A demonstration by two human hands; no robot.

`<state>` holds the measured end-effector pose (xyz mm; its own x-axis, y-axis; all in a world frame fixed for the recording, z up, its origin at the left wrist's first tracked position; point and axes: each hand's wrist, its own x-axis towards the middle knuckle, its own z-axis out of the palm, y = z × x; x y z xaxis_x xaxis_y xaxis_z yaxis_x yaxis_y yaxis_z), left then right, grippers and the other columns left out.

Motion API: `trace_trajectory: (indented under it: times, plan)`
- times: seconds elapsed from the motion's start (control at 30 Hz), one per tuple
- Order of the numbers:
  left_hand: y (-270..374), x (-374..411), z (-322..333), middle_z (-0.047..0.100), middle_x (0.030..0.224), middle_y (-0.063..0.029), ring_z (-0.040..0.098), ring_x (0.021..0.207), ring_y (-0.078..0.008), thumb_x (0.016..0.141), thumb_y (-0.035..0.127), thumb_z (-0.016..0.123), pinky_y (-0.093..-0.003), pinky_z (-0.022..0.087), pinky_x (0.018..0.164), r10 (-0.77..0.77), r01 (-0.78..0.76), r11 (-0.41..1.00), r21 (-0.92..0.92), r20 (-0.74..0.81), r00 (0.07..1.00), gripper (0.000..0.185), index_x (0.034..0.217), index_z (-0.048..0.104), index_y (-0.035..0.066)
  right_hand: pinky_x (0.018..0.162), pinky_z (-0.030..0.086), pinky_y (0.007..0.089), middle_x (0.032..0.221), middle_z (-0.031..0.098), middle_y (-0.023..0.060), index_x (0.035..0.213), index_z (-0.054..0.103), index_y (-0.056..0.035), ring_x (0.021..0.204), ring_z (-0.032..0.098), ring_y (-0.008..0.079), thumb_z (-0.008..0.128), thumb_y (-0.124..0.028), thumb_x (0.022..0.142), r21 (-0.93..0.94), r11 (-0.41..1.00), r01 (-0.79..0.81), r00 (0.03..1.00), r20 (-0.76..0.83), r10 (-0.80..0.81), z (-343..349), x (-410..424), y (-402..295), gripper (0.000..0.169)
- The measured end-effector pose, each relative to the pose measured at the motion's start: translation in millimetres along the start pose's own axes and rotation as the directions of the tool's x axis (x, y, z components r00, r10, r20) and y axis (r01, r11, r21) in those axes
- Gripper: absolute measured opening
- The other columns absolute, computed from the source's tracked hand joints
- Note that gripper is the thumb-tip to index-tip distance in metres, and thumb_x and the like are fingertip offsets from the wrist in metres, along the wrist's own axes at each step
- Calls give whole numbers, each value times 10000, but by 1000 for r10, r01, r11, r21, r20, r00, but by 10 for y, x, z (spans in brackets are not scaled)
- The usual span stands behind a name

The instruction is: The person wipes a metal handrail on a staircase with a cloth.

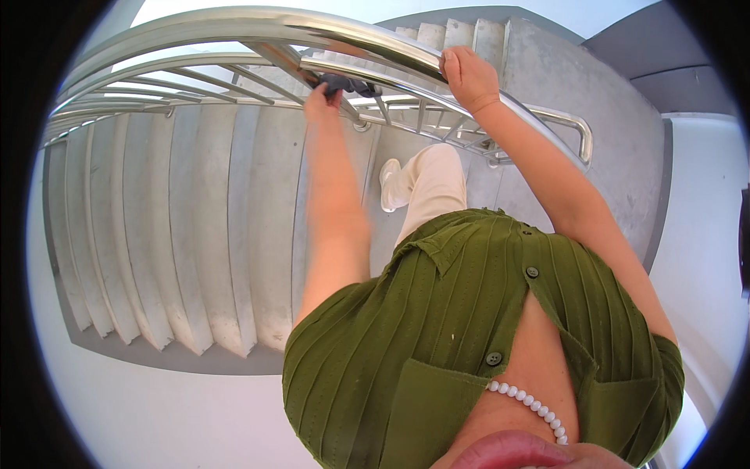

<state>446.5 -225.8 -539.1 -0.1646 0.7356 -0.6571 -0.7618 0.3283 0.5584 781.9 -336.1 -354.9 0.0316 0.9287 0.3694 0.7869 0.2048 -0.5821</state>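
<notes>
Shiny metal stair railing curves across the upper part of the view. My right hand is closed round its thick top rail. Further left and lower, my left hand holds a dark grey cloth against the railing, beside a flat metal post and under the top rail. My left fingers are partly hidden by the cloth and the post, and the left arm is blurred.
Concrete stairs run off to the left of me. Another flight lies beyond the railing at the top. A concrete landing spreads to the right. One white shoe of mine stands near the railing's foot.
</notes>
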Motion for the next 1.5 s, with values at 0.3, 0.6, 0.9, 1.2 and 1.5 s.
trace_trajectory:
  times: [0.3, 0.6, 0.9, 1.2, 1.5]
  plan:
    - [464, -1078, 348, 624, 1184, -255, 651, 1098, -389, 899, -117, 516, -488, 589, 967, 142, -121, 957, -264, 63, 988, 304, 1200, 514, -158, 698, 511, 472, 902, 667, 70, 894, 648, -151, 789, 638, 357, 392, -341, 1025, 6, 1000, -22, 1000, -15, 22, 9, -16, 78, 344]
    - [-621, -767, 560, 699, 1062, -159, 701, 969, -316, 851, -31, 643, -395, 564, 793, 486, -556, 757, 343, 272, 831, 248, 1099, 632, -44, 700, 509, 421, 857, 666, 36, 890, 647, -144, 826, 640, 307, 386, -298, 1040, -21, 1000, -6, 999, -32, 6, 18, -66, 63, 338]
    - [-870, -546, 367, 716, 982, -234, 654, 983, -464, 872, 149, 577, -527, 515, 836, 386, -517, -185, 836, 546, 744, 223, 1066, 661, 78, 677, 508, 438, 862, 659, 49, 870, 641, -138, 783, 628, 339, 373, -291, 1042, -19, 999, 25, 997, -68, -27, -46, -35, -71, 353]
    - [-593, -765, 517, 713, 863, -241, 693, 841, -444, 854, 188, 635, -524, 548, 758, 526, -461, -168, 871, 475, 706, 242, 974, 706, -9, 705, 495, 550, 870, 619, 208, 907, 558, -55, 781, 618, 438, 427, -295, 1006, -55, 998, 24, 998, -50, -26, 66, 16, 114, 291]
    - [-540, -1035, 515, 647, 1065, -249, 737, 806, -360, 839, -100, 570, -360, 658, 700, 125, -301, 781, 547, 335, 934, 351, 1177, 517, -178, 697, 505, 531, 867, 611, 204, 908, 567, -53, 776, 618, 430, 452, -282, 990, -47, 996, 71, 996, -54, -73, 66, -12, 132, 269]
